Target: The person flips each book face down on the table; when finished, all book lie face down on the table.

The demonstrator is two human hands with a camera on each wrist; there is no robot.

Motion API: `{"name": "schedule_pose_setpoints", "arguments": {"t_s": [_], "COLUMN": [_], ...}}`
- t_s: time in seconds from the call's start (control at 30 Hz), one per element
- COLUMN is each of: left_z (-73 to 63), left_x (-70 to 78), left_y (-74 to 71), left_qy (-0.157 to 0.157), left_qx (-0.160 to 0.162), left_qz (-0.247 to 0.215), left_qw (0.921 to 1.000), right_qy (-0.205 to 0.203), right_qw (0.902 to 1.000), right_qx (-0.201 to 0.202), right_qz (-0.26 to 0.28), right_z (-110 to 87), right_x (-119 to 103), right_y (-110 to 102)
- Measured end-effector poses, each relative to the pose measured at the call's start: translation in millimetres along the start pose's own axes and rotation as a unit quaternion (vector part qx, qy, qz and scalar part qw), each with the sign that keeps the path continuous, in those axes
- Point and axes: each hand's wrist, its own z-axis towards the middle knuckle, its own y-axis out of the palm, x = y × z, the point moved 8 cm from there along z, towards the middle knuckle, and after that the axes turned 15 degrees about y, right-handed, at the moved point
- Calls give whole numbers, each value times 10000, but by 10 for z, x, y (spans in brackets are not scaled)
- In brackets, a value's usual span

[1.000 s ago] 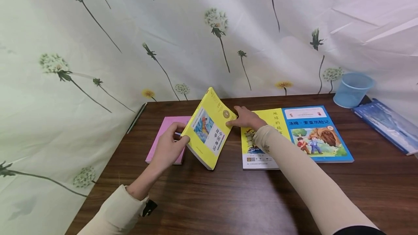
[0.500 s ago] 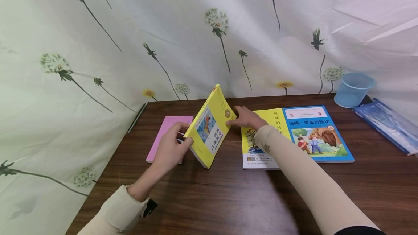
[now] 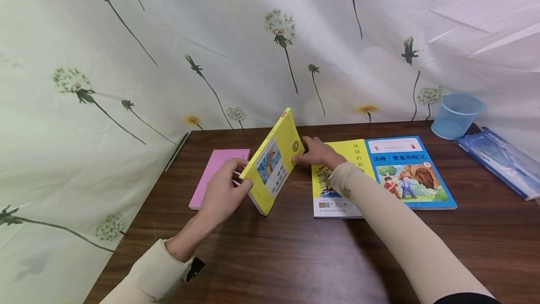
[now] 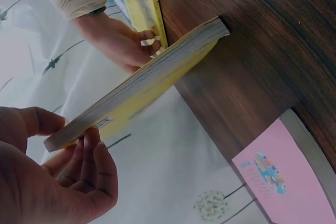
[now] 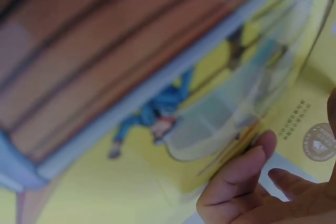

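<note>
A yellow paperback book (image 3: 270,163) with Chinese lettering and a small picture on its cover stands tilted on edge over the table. My left hand (image 3: 223,186) pinches it at the lower end of its spine, thumb on the front cover and fingers behind. In the left wrist view the book's (image 4: 147,77) page edges face the camera. My right hand (image 3: 318,151) holds the opposite side edge, thumb at the cover near the round seal. Beneath the right forearm lies a second yellow book (image 3: 337,208) with a ship on it, partly covered by the sleeve.
A pink book (image 3: 211,177) lies flat behind the left hand. To the right is a blue storybook (image 3: 415,172) against the ship book. A blue mesh cup (image 3: 455,116), another blue book (image 3: 498,163) and a dark pen-like stick (image 3: 177,151) lie near the table's edges.
The held yellow book has turned more upright, its top swinging rightward and its spine coming more into view. The left hand has moved slightly right; the right hand has stayed nearly still.
</note>
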Motion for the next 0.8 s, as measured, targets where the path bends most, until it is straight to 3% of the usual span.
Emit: {"name": "schedule_pose_setpoints", "arguments": {"t_s": [0.27,0.43,0.53,0.67,0.73,0.8], "left_z": [-12,-35,-33,-28,-28,-27], "left_x": [37,65,91,132,155,180], "left_y": [27,47,61,93,107,122], "left_qy": [-2,-70,-79,-18,45,135], "left_qx": [-42,-75,-106,-144,-135,-139], "left_qz": [62,12,1,58,99,129], "left_qw": [10000,9999,9999,9999,9998,9997], "right_qy": [-626,-513,-335,-165,-87,-38], "right_qw": [9930,9825,9685,9413,9315,9280], "right_qx": [253,486,317,-173,-352,-459], "right_qz": [969,1724,2445,3368,3620,3698], "right_z": [-87,-212,-314,-475,-550,-620], "right_x": [-120,-208,-283,-444,-527,-598], "right_y": [-168,-275,-317,-344,-358,-371]}}
